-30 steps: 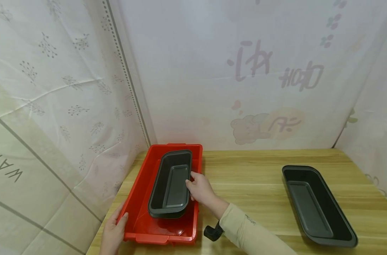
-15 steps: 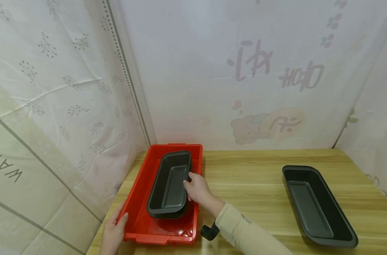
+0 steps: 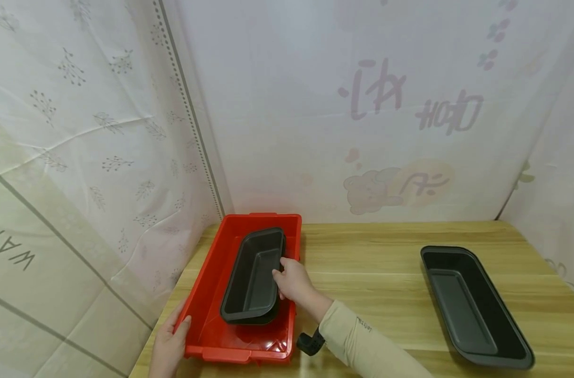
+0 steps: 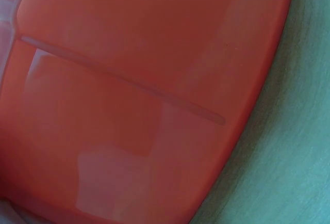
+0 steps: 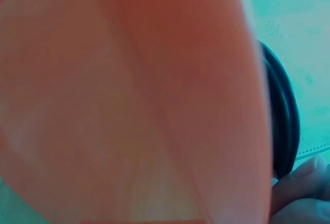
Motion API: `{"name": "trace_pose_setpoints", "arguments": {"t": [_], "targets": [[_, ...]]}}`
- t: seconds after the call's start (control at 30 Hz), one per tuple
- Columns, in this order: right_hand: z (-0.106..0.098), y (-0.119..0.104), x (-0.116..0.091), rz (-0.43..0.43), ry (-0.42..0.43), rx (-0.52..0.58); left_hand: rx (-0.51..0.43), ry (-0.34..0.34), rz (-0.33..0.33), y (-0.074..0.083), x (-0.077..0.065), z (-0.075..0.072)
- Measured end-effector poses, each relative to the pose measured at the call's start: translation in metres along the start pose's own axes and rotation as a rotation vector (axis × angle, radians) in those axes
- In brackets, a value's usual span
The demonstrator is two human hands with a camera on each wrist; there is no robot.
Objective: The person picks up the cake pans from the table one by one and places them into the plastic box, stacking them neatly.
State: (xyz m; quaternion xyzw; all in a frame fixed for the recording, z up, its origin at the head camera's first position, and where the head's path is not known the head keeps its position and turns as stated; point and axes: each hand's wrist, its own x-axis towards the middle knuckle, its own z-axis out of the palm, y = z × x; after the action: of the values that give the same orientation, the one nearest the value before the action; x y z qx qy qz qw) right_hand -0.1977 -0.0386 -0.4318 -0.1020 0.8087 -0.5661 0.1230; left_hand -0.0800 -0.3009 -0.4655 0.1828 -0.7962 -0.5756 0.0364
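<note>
In the head view a dark grey loaf pan [image 3: 254, 281] sits inside a shallow red tray [image 3: 206, 315], its long side running front to back. My right hand [image 3: 294, 281] pinches the right rim of that pan, thumb on the inner side. At the tray's near left corner, my left hand [image 3: 169, 341] grips the edge with the thumb over the rim. The left wrist view is filled by the tray's red outer wall [image 4: 129, 105]. In the right wrist view, the red wall hides most of the pan; only a dark strip of the pan [image 5: 283, 115] shows beyond it.
Another dark grey loaf pan [image 3: 466, 310] lies on the right side of the wooden table [image 3: 362, 273]. Patterned white cloth [image 3: 287, 131] hangs around the back and sides. A black wrist device [image 3: 310, 344] shows under the right sleeve [image 3: 362, 341].
The loaf pan has shifted slightly left and its far end now appears lower in the tray. The right hand moved left with it. The left hand stays on the tray edge.
</note>
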Motion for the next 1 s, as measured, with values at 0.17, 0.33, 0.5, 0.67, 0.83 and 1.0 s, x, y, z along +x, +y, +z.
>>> {"name": "trace_pose_setpoints", "arguments": {"t": [0.17,0.33,0.5,0.67,0.83,1.0], "targets": [[-0.0018,-0.0030,-0.0010,0.011,-0.034,-0.069,0.005,-0.006,-0.008,0.0023,-0.0012,0.0008],[-0.0033,-0.0058,-0.0012,0.004,-0.060,-0.195,-0.005,-0.016,-0.027,0.0057,-0.0010,0.0024],[-0.0040,-0.0074,-0.0015,0.013,-0.071,-0.252,-0.004,-0.010,-0.027,0.0056,-0.0004,0.0021],[-0.0040,-0.0078,-0.0021,0.017,-0.069,-0.308,-0.013,-0.012,-0.034,0.0066,-0.0009,0.0026],[-0.0028,-0.0073,-0.0040,0.009,-0.062,-0.351,-0.017,-0.015,-0.038,0.0068,-0.0017,0.0027],[-0.0028,-0.0056,-0.0069,-0.028,-0.048,-0.365,-0.009,-0.008,-0.020,0.0061,-0.0032,0.0012]]}}
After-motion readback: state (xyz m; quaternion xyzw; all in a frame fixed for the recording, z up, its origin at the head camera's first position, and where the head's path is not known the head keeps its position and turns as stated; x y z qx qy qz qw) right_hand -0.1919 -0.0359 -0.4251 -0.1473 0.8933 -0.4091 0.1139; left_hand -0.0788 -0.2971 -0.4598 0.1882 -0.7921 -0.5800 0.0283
